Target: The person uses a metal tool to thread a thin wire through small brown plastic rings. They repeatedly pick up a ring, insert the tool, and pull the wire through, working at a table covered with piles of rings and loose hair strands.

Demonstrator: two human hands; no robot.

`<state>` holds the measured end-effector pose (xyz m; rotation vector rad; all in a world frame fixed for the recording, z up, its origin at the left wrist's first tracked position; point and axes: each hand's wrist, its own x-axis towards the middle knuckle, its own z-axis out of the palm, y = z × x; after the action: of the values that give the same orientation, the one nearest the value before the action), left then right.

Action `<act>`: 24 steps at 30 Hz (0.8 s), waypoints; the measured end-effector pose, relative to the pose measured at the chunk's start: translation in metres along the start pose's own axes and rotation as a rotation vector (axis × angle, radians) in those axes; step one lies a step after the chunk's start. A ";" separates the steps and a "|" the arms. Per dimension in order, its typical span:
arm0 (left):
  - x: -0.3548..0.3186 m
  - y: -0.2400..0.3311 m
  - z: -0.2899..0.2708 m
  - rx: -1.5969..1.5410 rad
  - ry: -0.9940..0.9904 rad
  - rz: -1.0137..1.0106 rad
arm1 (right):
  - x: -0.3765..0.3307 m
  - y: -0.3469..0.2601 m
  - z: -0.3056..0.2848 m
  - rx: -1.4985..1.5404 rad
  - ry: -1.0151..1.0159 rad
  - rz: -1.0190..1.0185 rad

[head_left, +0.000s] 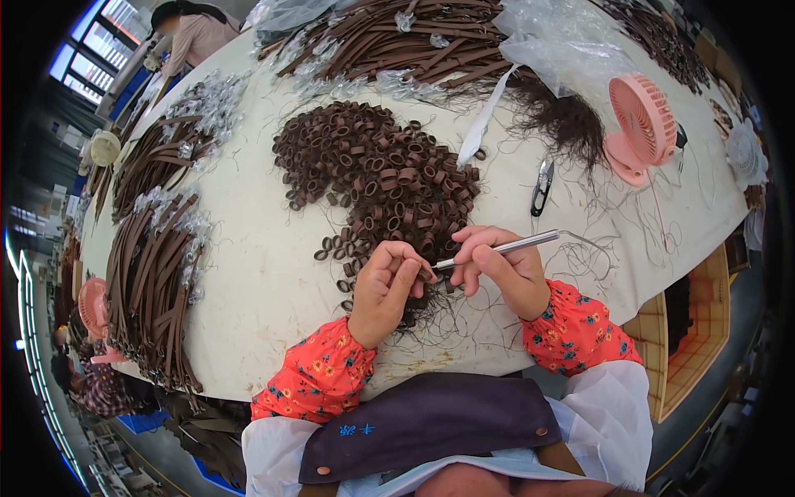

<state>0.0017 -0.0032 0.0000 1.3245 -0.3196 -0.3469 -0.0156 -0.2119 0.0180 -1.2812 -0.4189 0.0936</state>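
So this looks like mid-job, one small piece on the go. The left hand (383,290) has its fingers pinched around a little brown loop (426,274) near the middle of the frame, mostly hidden by the fingertips. The right hand (507,267) has its fingers wrapped pen-style around a shiny metal tool (528,242), tip right up at the loop; can't tell if it's actually touching.

Progress? Hard to call. There's a big heap of loops (397,178) in the centre, plus a few strays at its lower left, and I can't see which are finished. My guess is loads left.

Materials: the loops are stubby, oval, matte, kinda leathery. Long flat brown straps (151,290) lie at the left, more straps (381,41) up top by crinkly clear plastic (567,50). Wispy dark threads (439,313) litter the pale, smooth surface (248,282), and black-handled snips (542,189) sit right of the heap.
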 end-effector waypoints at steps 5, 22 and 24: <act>0.000 0.001 0.001 0.002 0.004 0.004 | 0.000 0.000 0.001 0.014 -0.009 0.023; -0.002 0.000 0.003 0.089 0.026 0.067 | 0.002 0.003 0.003 -0.568 0.042 -0.202; -0.004 -0.003 0.004 0.146 0.032 0.077 | 0.011 0.004 0.007 -0.878 -0.011 -0.430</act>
<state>-0.0034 -0.0053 -0.0019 1.4550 -0.3738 -0.2405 -0.0077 -0.2010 0.0184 -2.0113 -0.7827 -0.4988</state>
